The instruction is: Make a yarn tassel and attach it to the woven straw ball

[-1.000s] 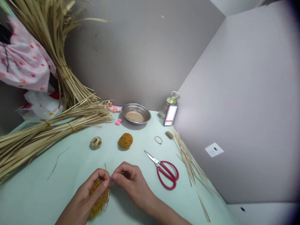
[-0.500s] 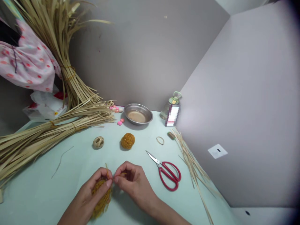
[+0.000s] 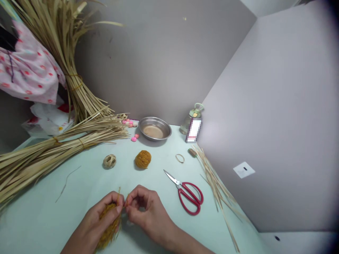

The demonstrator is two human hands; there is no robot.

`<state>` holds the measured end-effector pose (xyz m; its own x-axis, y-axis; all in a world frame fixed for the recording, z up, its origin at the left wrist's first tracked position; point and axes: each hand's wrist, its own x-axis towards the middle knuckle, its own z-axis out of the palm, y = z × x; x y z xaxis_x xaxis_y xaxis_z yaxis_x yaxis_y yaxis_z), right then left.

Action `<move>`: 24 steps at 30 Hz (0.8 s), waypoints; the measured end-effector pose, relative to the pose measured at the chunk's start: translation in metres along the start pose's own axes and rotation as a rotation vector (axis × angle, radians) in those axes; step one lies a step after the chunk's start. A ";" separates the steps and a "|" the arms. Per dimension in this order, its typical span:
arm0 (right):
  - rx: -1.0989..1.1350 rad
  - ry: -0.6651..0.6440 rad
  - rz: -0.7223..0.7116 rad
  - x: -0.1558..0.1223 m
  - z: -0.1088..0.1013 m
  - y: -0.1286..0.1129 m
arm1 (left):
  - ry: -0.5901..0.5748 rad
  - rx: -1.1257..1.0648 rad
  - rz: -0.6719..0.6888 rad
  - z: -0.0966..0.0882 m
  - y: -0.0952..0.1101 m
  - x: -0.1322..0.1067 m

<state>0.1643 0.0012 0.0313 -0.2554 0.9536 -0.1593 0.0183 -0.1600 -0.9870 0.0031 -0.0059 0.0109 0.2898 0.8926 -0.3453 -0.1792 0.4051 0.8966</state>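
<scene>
My left hand (image 3: 102, 218) is closed around a mustard-coloured yarn tassel (image 3: 108, 231), its strands hanging down below the palm. A short yarn end pokes up above the left fingers. Close beside it, my right hand (image 3: 145, 208) pinches a thin strand of the same yarn (image 3: 126, 200) near the tassel's top. The fingertips of both hands almost meet, so the tied part is hidden. Beyond the hands lie a ball of mustard yarn (image 3: 143, 159) and a small openwork woven ball (image 3: 109, 161). Red-handled scissors (image 3: 189, 197) rest to the right of my right hand.
Straw bundles (image 3: 66, 148) cover the table's left side. A metal bowl of liquid (image 3: 155, 131) stands at the back, with pink pieces (image 3: 134, 138) nearby. Toward the right are a bottle (image 3: 194, 112), a phone (image 3: 194, 130), a small ring (image 3: 180, 158) and loose straw strips (image 3: 217, 183).
The right hand's fingers have shifted slightly at the tassel's top, the thumb now lower and apart from the fingertip. Both hands sit a little further left and lower; the whole view has shifted slightly.
</scene>
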 end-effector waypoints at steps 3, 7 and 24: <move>0.021 -0.004 0.001 0.000 0.001 0.000 | 0.015 -0.019 -0.016 0.001 0.000 0.000; 0.024 -0.005 0.015 -0.001 0.000 -0.004 | 0.003 -0.012 -0.016 0.000 -0.001 -0.001; -0.160 -0.080 -0.012 -0.003 -0.006 -0.004 | 0.030 0.092 0.060 0.000 -0.008 0.000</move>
<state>0.1709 0.0008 0.0360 -0.3326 0.9309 -0.1513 0.1664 -0.1000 -0.9810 0.0050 -0.0089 0.0040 0.2526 0.9208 -0.2972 -0.1074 0.3320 0.9372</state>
